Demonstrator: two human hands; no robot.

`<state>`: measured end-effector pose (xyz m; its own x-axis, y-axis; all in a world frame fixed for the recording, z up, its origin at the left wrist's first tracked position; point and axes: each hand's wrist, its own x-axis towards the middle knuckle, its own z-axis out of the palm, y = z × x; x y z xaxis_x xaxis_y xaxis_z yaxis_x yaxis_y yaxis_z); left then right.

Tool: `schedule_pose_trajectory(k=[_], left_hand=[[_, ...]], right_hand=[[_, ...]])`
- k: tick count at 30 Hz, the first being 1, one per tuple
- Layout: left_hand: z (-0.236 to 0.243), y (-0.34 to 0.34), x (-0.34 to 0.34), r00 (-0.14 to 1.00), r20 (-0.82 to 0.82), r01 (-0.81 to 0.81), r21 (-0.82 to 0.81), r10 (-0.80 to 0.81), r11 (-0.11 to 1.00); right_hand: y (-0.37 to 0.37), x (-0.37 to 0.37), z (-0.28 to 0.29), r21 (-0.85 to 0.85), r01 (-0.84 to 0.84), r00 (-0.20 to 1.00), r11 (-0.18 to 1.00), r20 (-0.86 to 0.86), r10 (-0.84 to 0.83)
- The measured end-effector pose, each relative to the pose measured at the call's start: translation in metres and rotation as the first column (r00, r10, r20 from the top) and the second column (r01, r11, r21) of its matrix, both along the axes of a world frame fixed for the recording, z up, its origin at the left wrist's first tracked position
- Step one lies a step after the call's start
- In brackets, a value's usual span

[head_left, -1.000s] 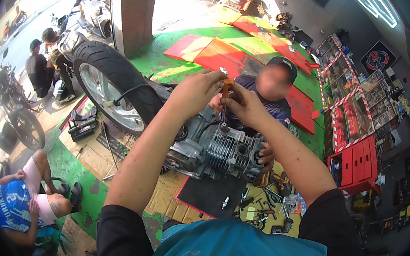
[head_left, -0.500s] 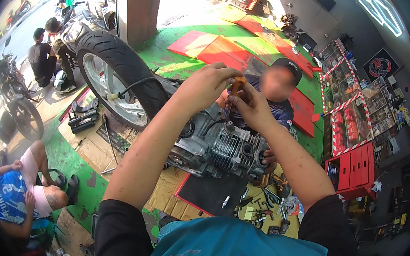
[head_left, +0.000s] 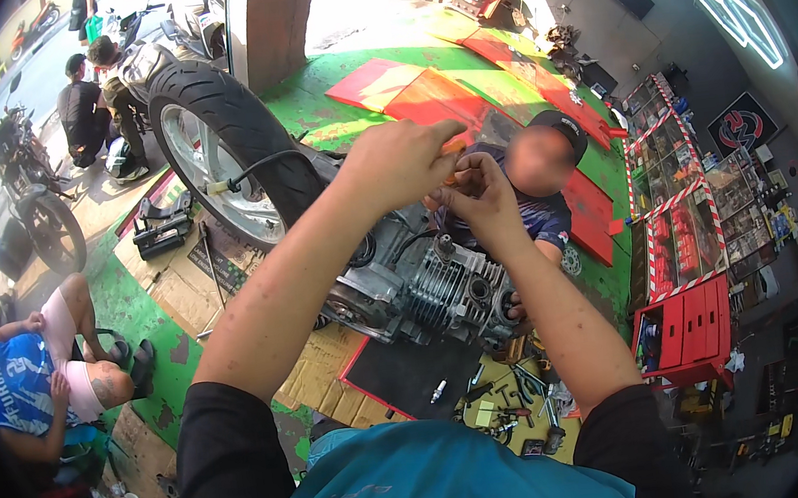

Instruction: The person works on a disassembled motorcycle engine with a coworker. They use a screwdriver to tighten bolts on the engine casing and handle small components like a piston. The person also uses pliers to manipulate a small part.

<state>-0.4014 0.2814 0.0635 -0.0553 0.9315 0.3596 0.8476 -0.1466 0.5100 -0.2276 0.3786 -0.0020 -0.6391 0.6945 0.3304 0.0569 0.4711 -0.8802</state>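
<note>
My left hand is closed around the top of an orange-handled screwdriver, its fingers bent over the handle. Just below, my right hand pinches its lower part, and the shaft is hidden behind my fingers. Both hands are raised above a grey finned motorcycle engine, apart from it. On top of the engine a small metal fitting sticks up. Across from me, a person in a dark cap and shirt leans in close. That person's fingers touch the engine's right end.
A rear wheel stands left of the engine. In front, a white spark plug lies near a black red-edged mat, beside scattered hand tools. A red drawer cabinet stands right; a seated person is at left.
My hands have shifted slightly left and tightened together, covering more of the screwdriver. Its shaft, seen earlier pointing down at the engine's fitting, is out of sight now.
</note>
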Motion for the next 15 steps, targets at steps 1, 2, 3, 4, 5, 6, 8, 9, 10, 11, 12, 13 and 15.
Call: schedule_pose_trajectory(k=[1, 2, 3, 4, 5, 6, 8, 9, 10, 11, 12, 13, 15], left_hand=[[0.004, -0.004, 0.006, 0.999, -0.005, -0.047, -0.005, 0.047, 0.999], [0.009, -0.009, 0.008, 0.974, 0.226, 0.009, -0.056, 0.004, 0.998], [0.014, -0.017, 0.009, 0.895, 0.446, 0.068, -0.095, -0.019, 0.993], [0.016, -0.022, 0.009, 0.765, 0.643, 0.135, -0.118, -0.028, 0.984], [0.005, -0.022, 0.005, 0.717, 0.697, 0.091, -0.079, -0.01, 0.993], [-0.014, -0.02, -0.004, 0.667, 0.745, 0.04, -0.039, 0.002, 0.998], [-0.046, -0.01, -0.006, 0.696, 0.717, 0.072, -0.044, -0.019, 0.996], [-0.063, -0.006, -0.003, 0.769, 0.638, 0.14, -0.095, -0.047, 0.986], [-0.075, -0.005, -0.001, 0.829, 0.553, 0.195, -0.152, -0.08, 0.969], [-0.086, 0.0, 0.004, 0.725, 0.682, 0.195, -0.07, -0.095, 0.978], [-0.094, 0.008, 0.015, 0.599, 0.792, 0.183, 0.011, -0.12, 0.983], [-0.09, 0.012, 0.027, 0.457, 0.875, 0.164, 0.094, -0.159, 0.982], [-0.085, 0.011, 0.039, 0.362, 0.919, 0.139, 0.11, -0.154, 0.984]], right_hand=[[0.003, 0.0, -0.007, -0.089, -0.017, 0.998, 0.996, -0.069, 0.011], [0.005, 0.001, -0.013, -0.176, -0.04, 0.99, 0.984, -0.138, 0.016], [0.003, -0.002, -0.014, -0.26, -0.075, 0.978, 0.963, -0.206, 0.02], [0.001, -0.002, -0.013, -0.292, -0.049, 0.986, 0.955, -0.167, 0.0], [-0.001, -0.001, -0.013, -0.322, -0.022, 0.992, 0.947, -0.126, -0.02], [-0.003, -0.002, -0.01, -0.346, 0.003, 0.996, 0.938, -0.088, -0.036], [0.005, 0.001, -0.022, -0.423, -0.076, 0.99, 0.903, -0.138, 0.019], [0.007, 0.002, -0.027, -0.461, -0.12, 0.985, 0.88, -0.163, 0.049], [0.002, -0.001, -0.024, -0.49, -0.167, 0.973, 0.856, -0.222, 0.062], [-0.004, -0.006, -0.023, -0.516, -0.215, 0.957, 0.829, -0.281, 0.074], [-0.008, -0.009, -0.022, -0.538, -0.261, 0.938, 0.801, -0.336, 0.08], [-0.007, -0.008, -0.024, -0.557, -0.277, 0.929, 0.783, -0.364, 0.069], [-0.004, -0.007, -0.028, -0.59, -0.312, 0.906, 0.744, -0.42, 0.047]])
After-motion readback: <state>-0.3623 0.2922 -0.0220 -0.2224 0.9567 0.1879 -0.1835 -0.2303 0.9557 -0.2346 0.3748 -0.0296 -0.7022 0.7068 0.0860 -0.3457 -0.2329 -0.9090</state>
